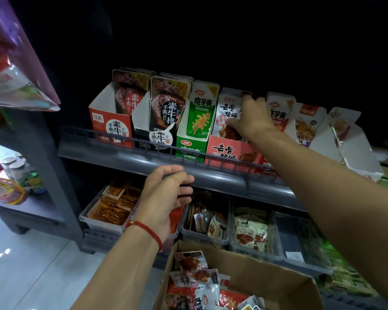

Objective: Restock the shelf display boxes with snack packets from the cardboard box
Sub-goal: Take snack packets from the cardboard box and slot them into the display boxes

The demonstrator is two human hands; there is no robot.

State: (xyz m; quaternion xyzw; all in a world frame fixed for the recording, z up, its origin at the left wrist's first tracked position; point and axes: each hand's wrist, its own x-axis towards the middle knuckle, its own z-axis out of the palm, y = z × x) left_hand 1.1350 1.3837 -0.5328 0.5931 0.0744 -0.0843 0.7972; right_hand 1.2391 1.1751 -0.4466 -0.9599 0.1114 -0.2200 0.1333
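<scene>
Right hand (251, 117) grips white snack packets (227, 108) standing in red display box (231, 153) on upper shelf (126, 158); left hand (166, 193) loosely curled, empty, above cardboard box (267, 271).

Below the grey shelf rail (130, 158), clear plastic bins (103, 220) hold loose orange strips and small mixed sachets, while at the left a purple hanging bag (20, 63) overlaps a side rack with bottles (20, 171) above the pale tiled floor (31, 265).
</scene>
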